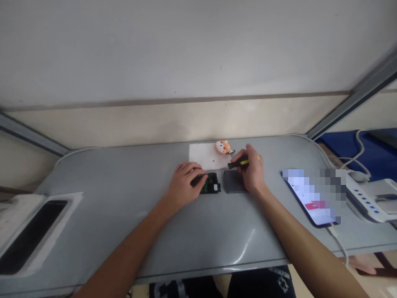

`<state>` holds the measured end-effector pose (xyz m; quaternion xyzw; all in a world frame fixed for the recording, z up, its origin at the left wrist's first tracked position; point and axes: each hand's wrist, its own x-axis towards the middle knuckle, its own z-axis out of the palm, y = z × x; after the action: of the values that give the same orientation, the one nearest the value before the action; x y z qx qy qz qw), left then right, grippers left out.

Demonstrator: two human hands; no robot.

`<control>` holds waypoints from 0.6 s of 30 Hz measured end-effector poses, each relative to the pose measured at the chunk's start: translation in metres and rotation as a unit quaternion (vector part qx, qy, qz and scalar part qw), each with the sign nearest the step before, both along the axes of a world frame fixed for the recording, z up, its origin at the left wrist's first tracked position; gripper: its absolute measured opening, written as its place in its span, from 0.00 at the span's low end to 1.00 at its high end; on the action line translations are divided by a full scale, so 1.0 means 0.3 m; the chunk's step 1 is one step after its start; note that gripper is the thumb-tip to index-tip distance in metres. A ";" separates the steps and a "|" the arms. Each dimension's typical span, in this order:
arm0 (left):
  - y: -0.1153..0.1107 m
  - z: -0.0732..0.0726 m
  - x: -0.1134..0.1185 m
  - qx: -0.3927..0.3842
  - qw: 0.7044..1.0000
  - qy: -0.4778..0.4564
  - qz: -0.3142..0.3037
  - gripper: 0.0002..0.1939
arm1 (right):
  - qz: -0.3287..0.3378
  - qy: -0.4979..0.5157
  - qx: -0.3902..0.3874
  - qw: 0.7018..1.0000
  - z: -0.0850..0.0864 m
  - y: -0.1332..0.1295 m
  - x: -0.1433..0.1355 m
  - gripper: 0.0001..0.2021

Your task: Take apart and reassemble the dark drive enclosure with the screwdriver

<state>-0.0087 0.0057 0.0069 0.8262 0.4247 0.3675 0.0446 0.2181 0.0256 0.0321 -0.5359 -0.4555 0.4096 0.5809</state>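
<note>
My right hand (252, 169) is closed around the black-and-yellow handle of a screwdriver (234, 164), whose thin shaft points left. The shaft's tip meets the fingertips of my left hand (187, 182). Those fingers are closed at the left part of a small black device with a green circuit board (212, 184) lying on the desk; what exactly they pinch is partly hidden. Beneath my right hand lies a flat dark grey case or cover (232, 182), its right side covered by the hand. Just behind sits a white sheet of paper (201, 154) with tiny dark specks on it.
An orange-and-white animal-faced keychain (223, 147) rests on the paper's right edge. At right are a lit phone (310, 198) with a cable and a white power strip (361, 196). A dark flat object (34, 236) lies on white paper at left. The grey desk (192, 236) meets a wall behind.
</note>
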 end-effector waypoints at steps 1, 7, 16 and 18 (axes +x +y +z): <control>0.000 0.001 -0.001 0.003 1.000 0.003 0.000 0.06 | 0.000 0.001 0.000 1.000 0.001 -0.001 -0.001 0.34; -0.003 0.004 -0.001 0.031 0.999 0.019 -0.002 0.06 | -0.002 -0.002 0.002 1.000 0.011 -0.015 -0.008 0.32; -0.018 0.025 0.002 0.014 0.998 0.059 -0.021 0.08 | -0.023 -0.027 0.043 0.998 0.055 -0.031 -0.013 0.24; -0.024 0.028 0.007 0.018 0.998 0.057 -0.033 0.09 | -0.047 -0.040 0.068 0.996 0.065 -0.041 -0.022 0.23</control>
<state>-0.0065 -0.0015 0.0152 0.8598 0.3927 0.3258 0.0177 0.2116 0.0133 0.0516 -0.5321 -0.4793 0.3280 0.6161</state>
